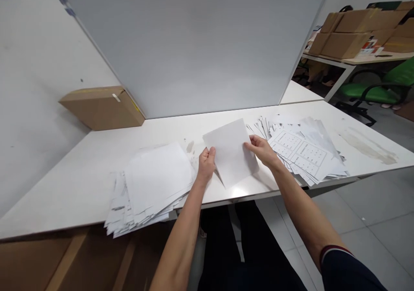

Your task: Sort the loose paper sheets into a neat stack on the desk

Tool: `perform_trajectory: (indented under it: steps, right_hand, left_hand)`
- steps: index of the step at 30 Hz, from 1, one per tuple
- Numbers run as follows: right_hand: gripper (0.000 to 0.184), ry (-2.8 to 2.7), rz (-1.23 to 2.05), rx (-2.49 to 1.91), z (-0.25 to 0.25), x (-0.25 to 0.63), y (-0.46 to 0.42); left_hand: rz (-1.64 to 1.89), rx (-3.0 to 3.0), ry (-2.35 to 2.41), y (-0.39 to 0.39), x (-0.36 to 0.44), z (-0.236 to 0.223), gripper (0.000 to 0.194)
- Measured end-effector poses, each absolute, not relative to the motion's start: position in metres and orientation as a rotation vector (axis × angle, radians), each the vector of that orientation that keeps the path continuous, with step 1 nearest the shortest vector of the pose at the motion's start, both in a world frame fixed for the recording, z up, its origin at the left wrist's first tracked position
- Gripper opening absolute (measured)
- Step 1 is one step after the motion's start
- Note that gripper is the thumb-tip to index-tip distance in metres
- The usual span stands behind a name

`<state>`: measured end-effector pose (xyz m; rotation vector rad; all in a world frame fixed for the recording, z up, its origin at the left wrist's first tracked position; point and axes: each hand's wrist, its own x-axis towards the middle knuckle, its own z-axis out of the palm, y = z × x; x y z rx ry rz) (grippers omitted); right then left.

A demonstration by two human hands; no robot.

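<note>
Between my two hands a white sheet of paper (231, 153), which looks folded, is held tilted just above the table. My left hand (206, 164) pinches its left edge, thumb on top. On the right edge, my right hand (260, 148) grips with the thumb over the face and the fingers behind. Left of my left hand lies a loose stack of blank-faced papers (158, 179), some edges jutting past the table's front. Beyond my right hand spreads a messy pile of printed papers (300, 153), with boxed tables on the top sheets.
A large whiteboard (200, 49) stands on the white table (74, 174) at the back. A cardboard box (103, 107) leans by the wall on the left. Farther right are stacked cardboard boxes (349, 36) on another table and a green chair (371, 90).
</note>
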<state>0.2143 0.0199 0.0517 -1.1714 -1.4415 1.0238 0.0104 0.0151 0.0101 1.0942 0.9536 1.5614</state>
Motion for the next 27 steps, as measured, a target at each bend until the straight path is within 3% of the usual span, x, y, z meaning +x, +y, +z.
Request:
perform_trajectory:
  steps: [2, 6, 13, 18, 22, 27]
  right_hand:
    - [0.023, -1.364, 1.152, -1.023, 0.061, 0.214, 0.015]
    - [0.021, -1.24, 1.035, -0.834, 0.069, 0.206, 0.004]
    - [0.029, -1.28, 1.175, -0.887, 0.041, 0.196, 0.001]
    - [0.038, -1.384, 1.158, -0.985, 0.045, 0.199, -0.002]
    - [0.031, -1.572, 0.965, -1.175, 0.056, 0.205, -0.008]
    - [0.025, -1.961, 0.465, -1.38, 0.106, 0.222, -0.018]
  left_hand:
    - [1.623, 1.211, 0.977, 0.008, 0.009, 0.03, 0.03]
    - [1.71, 1.44, 0.923, -0.005, 0.005, 0.06, 0.027]
    - [1.664, 1.418, 1.046, -0.007, 0.006, 0.033, 0.032]
    - [1.798, 1.269, 1.013, -0.004, 0.014, 0.038, 0.031]
    - [1.852, 1.073, 0.977, 0.0, 0.021, 0.039, 0.035]
    - [1.774, 1.006, 0.944, 0.001, 0.017, 0.029, 0.036]
